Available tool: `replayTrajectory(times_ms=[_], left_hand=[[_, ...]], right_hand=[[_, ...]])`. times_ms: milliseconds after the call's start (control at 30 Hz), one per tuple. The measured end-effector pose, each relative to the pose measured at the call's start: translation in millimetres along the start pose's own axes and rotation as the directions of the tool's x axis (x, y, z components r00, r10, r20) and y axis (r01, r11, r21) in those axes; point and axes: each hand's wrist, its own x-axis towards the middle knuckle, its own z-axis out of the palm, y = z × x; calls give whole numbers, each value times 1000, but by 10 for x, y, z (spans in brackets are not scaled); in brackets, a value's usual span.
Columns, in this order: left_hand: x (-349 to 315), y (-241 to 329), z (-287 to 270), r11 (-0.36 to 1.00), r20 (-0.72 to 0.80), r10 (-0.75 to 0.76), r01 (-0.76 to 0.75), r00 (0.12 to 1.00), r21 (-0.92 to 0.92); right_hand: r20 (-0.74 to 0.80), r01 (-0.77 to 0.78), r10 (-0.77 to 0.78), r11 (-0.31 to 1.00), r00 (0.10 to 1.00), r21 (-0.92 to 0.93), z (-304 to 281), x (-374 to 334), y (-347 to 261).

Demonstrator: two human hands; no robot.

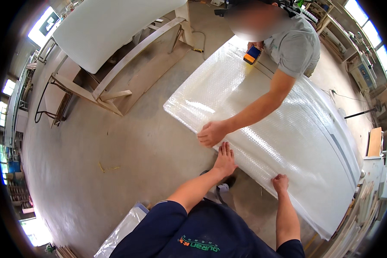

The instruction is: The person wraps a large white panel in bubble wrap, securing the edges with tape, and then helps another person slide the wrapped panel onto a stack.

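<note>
A large flat panel [306, 172] lies in front of me, covered in clear bubble wrap [255, 135]. My left hand [226, 158] rests at its near edge with the fingers stretched out. Further right along that edge, my right hand [280, 183] is closed, pinching the bubble wrap. Across the panel a co-worker in a grey shirt leans over. One of the co-worker's hands [213, 132] presses the near edge just beyond my left hand. Their other hand holds a blue and yellow block-shaped tool [252, 55] whose kind I cannot make out.
A wooden frame [135, 51] stands at the far left, with a large pale board [111, 26] on it. Clear plastic sheeting [126, 225] lies near my left side. Stacked timber strips [363, 210] stand at the right, and yellow scraps [102, 167] lie on the floor.
</note>
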Motion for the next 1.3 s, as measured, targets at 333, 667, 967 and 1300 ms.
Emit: replayTrajectory(times_ms=[333,667,967,1300], left_hand=[[-34,-50,55,999,-82,38,-39,996,-17],[-29,-97,161,995,-168,54,-67,984,-70],[-70,-151,171,992,-191,79,-97,978,-86],[233,-1135,-122,983,-419,94,-151,903,-107]], right_hand=[[-3,-6,6,999,1000,-34,81,25,47],[-35,15,-16,999,999,-41,7,-22,-31],[27,-26,27,998,999,-51,-4,-23,-78],[-18,-30,29,997,999,-66,113,39,2]])
